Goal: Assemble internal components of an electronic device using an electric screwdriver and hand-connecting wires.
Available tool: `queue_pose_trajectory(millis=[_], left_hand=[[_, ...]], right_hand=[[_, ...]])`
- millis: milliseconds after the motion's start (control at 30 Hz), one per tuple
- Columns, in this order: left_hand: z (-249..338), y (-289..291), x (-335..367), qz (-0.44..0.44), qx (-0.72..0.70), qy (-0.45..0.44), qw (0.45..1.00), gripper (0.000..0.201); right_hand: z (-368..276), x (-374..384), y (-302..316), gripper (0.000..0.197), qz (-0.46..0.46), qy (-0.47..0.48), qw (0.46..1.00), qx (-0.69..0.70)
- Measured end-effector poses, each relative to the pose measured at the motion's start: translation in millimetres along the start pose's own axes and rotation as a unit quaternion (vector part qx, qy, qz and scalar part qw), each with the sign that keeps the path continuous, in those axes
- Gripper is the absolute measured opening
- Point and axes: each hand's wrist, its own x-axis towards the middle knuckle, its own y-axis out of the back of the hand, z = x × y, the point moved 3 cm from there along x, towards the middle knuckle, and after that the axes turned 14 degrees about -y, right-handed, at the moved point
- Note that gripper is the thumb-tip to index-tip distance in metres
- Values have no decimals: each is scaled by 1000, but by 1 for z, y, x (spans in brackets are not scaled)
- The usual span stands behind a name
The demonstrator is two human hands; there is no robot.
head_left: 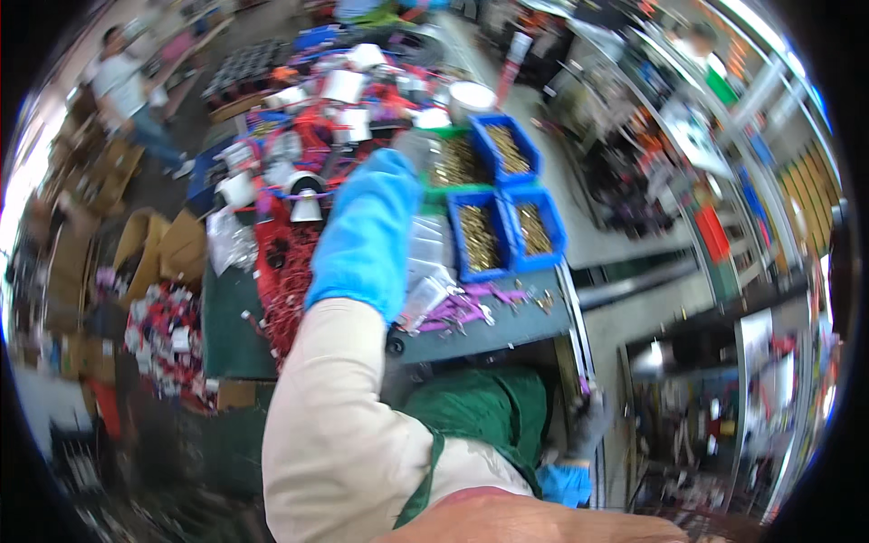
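My left arm, in a blue sleeve cover, stretches forward across the crowded table. At its end my left hand (416,149), in a grey glove, is beside the green bin (445,193) of small brass-coloured parts; its fingers are smeared. Low at the right, by the table's edge, hangs my right hand (590,429), also gloved in grey and blurred. I cannot make out whether either hand holds anything. Three blue bins (463,258) with similar brass-coloured parts adjoin the green one. Purple strips (453,312) with metal ends lie near the front edge, next to clear plastic bags (425,249).
A heap of red wires (288,294) covers the table's left part. White spools (344,87) and a white tub (472,98) stand farther back. Open cardboard boxes (186,244) are on the left, where a person (127,86) stands. Cluttered shelving (625,118) lines the right.
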Motion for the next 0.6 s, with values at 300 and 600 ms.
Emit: queue_pose_trajectory(millis=[300,600], left_hand=[[61,-21,35,-207,264,165,927,26],[-11,5,-1,-156,153,283,934,42]], right_hand=[[1,6,-13,25,-43,-91,990,96],[-11,23,-25,23,-120,-84,988,45]])
